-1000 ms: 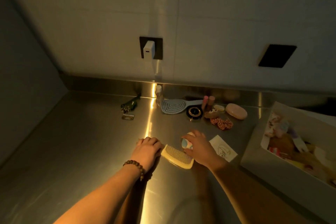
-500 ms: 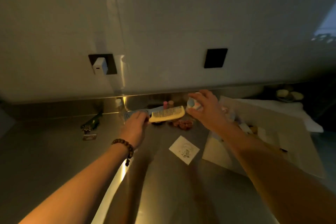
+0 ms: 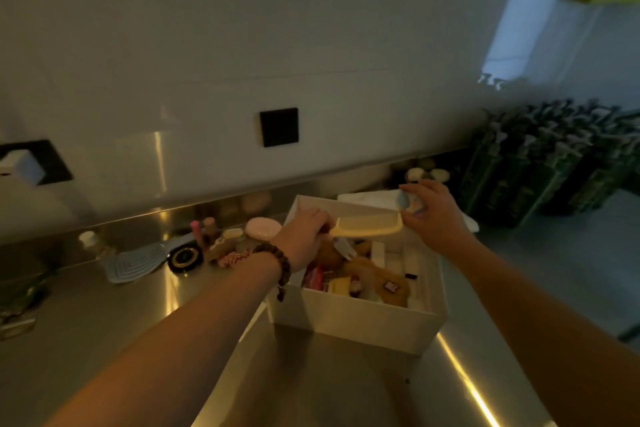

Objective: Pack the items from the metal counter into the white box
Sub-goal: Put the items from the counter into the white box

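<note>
Surface: metal bench (image 3: 104,315), brushed steel, dim warm light, with a raised steel back edge under a pale wall. Black wall plate (image 3: 279,127) at upper centre; a second plate with a white plug (image 3: 21,166) at far left. Dark green crates (image 3: 554,163) at right of frame.

White box (image 3: 360,322): centre of frame, open-topped, already holding mixed small items.

Loose items on the bench, left of the box: blue hairbrush (image 3: 133,263), round black compact (image 3: 185,256), pink oval case (image 3: 263,228), red-and-white scrunchie (image 3: 233,257).

Yellow comb (image 3: 367,225): held level above the box's far half, teeth upward, handle end gripped by the left hand (image 3: 304,236); beaded bracelet (image 3: 277,258) on that wrist.

Right hand (image 3: 433,215): above the box's far right corner, fingers curled round a small pale blue item (image 3: 407,201), blurred; it sits just past the comb's free end.
</note>
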